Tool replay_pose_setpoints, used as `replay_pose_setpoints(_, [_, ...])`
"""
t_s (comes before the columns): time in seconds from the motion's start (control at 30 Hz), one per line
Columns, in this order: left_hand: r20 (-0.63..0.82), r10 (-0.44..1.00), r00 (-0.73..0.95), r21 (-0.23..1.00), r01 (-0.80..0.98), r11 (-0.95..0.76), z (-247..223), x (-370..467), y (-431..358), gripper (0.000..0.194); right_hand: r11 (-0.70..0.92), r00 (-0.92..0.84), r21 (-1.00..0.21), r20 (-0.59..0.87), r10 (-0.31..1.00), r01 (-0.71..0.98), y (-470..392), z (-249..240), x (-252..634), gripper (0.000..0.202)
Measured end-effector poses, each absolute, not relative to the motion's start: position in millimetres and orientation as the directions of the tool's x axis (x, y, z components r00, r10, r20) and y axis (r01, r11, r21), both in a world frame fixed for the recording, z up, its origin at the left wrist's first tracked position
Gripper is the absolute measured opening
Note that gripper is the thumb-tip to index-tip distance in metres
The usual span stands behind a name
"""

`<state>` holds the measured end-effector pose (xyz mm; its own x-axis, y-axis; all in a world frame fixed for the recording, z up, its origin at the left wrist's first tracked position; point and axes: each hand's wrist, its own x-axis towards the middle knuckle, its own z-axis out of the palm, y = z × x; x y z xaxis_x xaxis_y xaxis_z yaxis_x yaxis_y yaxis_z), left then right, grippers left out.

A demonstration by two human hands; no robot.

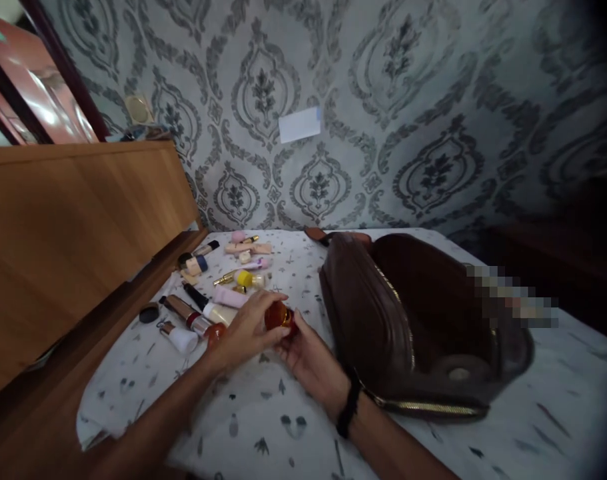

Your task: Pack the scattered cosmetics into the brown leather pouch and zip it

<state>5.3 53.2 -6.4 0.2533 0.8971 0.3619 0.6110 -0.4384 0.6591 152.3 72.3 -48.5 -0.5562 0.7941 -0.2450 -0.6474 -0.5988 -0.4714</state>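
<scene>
Forearms angled inward, a person's left hand [247, 330] curls over an amber container [276, 316] while the upturned right hand [308, 363] cups its near side, each grip closed on it, beside a brown leather bag [356, 303].

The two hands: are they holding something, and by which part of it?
Yes, a small amber-red container. The left hand pinches its amber end between thumb and fingers; the right hand holds its red end.
</scene>
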Motion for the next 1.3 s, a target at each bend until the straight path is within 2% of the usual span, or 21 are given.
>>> replay_pose_setpoints(0.2, [0.390,0.888,0.244,0.651,0.609,-0.453,-26.5,18.6,46.6,0.065,-0.634,-0.570,-0.424,-0.283,0.771,-0.647,73.4,-47.6,152.7,0.039])
replay_pose_setpoints(0.33, [0.414,0.878,0.239,0.624,0.628,-0.465,-28.9,19.7,42.3,0.057,-0.638,-0.545,-0.454,-0.334,0.769,-0.622,71.5,-47.6,152.1,0.043])
replay_pose_setpoints(0.6, [0.420,0.868,0.264,0.609,0.627,-0.485,-34.2,10.2,47.1,0.044,-0.652,-0.626,-0.459,-0.233,0.744,-0.604,70.7,-43.6,151.7,0.051])
replay_pose_setpoints(0.8, [0.412,0.894,0.179,0.658,0.620,-0.427,-33.6,8.3,50.7,0.044,-0.540,-0.533,-0.465,-0.160,0.831,-0.702,76.9,-59.6,151.5,0.039])
replay_pose_setpoints(1.07, [0.378,0.915,0.140,0.701,0.602,-0.382,-39.1,4.8,52.0,0.048,-0.481,-0.469,-0.433,-0.142,0.872,-0.762,74.2,-58.1,153.8,0.044])
replay_pose_setpoints(1.3, [0.450,0.870,0.202,0.592,0.662,-0.460,-39.4,7.5,50.8,0.050,-0.563,-0.504,-0.431,-0.254,0.826,-0.705,74.5,-59.0,150.8,0.033])
